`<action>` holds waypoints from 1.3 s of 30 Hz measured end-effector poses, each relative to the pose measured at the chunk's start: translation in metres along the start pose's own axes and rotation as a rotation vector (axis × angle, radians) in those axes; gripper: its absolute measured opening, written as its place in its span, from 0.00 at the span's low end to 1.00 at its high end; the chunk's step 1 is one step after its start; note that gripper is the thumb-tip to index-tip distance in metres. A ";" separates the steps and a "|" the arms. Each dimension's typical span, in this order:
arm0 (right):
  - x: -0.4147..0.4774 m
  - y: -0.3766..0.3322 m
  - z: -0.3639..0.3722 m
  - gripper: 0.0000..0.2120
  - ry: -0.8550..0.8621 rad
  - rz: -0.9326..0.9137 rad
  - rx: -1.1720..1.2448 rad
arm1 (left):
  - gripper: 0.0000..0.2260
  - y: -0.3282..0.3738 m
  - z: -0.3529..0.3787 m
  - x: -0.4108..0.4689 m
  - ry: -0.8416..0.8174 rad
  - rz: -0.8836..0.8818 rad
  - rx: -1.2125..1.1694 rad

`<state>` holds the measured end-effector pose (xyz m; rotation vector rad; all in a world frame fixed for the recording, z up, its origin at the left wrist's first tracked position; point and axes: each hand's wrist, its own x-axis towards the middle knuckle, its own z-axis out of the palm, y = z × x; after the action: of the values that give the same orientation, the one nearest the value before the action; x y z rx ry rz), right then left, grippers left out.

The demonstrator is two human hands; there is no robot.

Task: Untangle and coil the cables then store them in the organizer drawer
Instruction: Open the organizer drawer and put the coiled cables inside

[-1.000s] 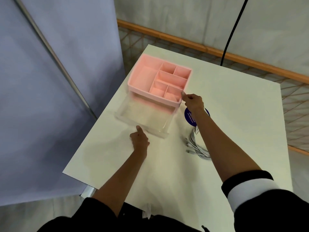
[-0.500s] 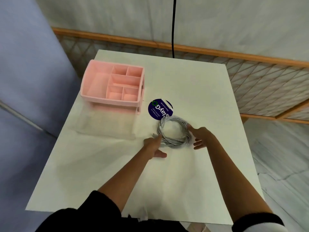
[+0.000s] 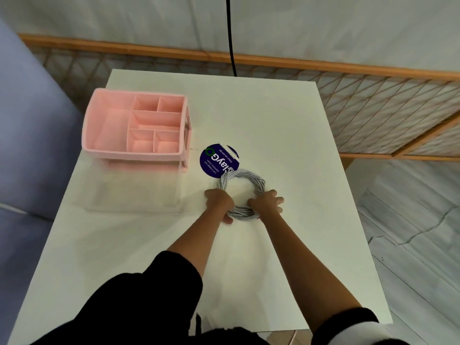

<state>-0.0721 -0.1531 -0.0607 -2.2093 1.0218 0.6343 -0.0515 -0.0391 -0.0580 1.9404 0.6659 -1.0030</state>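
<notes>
— On the bench (image 3: pixel 273 115), where's the coil (image 3: pixel 246 173) lying?
— I'm clutching its near edge with both the left grip (image 3: pixel 219 202) and right grip (image 3: pixel 266 204); the drawer (image 3: pixel 134 195) is sitting open to the left.

Pink, white and pale grey, with one spot of dark blue.

The organizer (image 3: pixel 109 128) is soft pink all over, its drawer (image 3: pixel 134 195) clear and colourless, the table (image 3: pixel 273 115) plain white. The cable coil (image 3: pixel 245 174) is pale grey with a twisted, rope-like pattern. The round sticker (image 3: pixel 216 160) is dark blue with white lettering and a green ring. The sleeve (image 3: pixel 149 295) is black; the lattice screen (image 3: pixel 373 100) shows tan wooden diamonds; the hanging cord (image 3: pixel 230 33) is black.
</notes>
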 end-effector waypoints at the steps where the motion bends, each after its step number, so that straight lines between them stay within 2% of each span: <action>1: -0.001 0.000 0.000 0.27 0.015 0.006 0.001 | 0.17 0.001 0.002 0.005 -0.011 -0.035 0.019; 6: -0.004 0.002 0.003 0.19 0.060 -0.008 0.101 | 0.14 0.006 0.004 -0.001 -0.041 0.011 -0.067; 11: -0.011 0.001 0.001 0.09 0.129 -0.122 0.331 | 0.18 -0.005 0.004 -0.015 0.070 0.111 -0.285; 14: -0.024 -0.012 -0.009 0.05 0.150 -0.221 0.408 | 0.16 -0.006 -0.009 -0.026 0.146 0.230 -0.289; 18: -0.052 -0.046 -0.015 0.06 0.150 -0.423 0.403 | 0.17 -0.006 -0.050 -0.046 0.194 0.345 -0.338; 20: -0.070 -0.068 -0.011 0.07 0.105 -0.504 0.325 | 0.16 -0.014 -0.082 -0.055 0.199 0.348 -0.363; 22: -0.090 -0.086 -0.003 0.06 0.009 -0.551 0.225 | 0.11 -0.029 -0.115 -0.065 0.168 0.319 -0.348; 24: -0.110 -0.101 0.010 0.12 -0.116 -0.579 0.140 | 0.04 -0.051 -0.147 -0.075 0.105 0.261 -0.333; 27: -0.133 -0.119 0.033 0.12 -0.311 -0.540 0.074 | 0.09 -0.085 -0.185 -0.079 0.032 0.147 -0.372; 30: -0.145 -0.137 0.054 0.08 -0.512 -0.436 0.127 | 0.09 -0.104 -0.215 -0.069 0.036 0.089 -0.364; 33: -0.143 -0.152 0.071 0.09 -0.566 -0.378 0.192 | 0.09 -0.106 -0.237 -0.052 0.078 0.080 -0.366; 39: -0.116 -0.172 0.100 0.10 -0.644 -0.273 0.322 | 0.11 -0.100 -0.263 -0.017 0.050 0.056 -0.436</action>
<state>-0.0201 0.0626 0.0003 -1.6480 0.4413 0.8989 -0.0305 0.2356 0.0007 1.5944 0.7812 -0.7051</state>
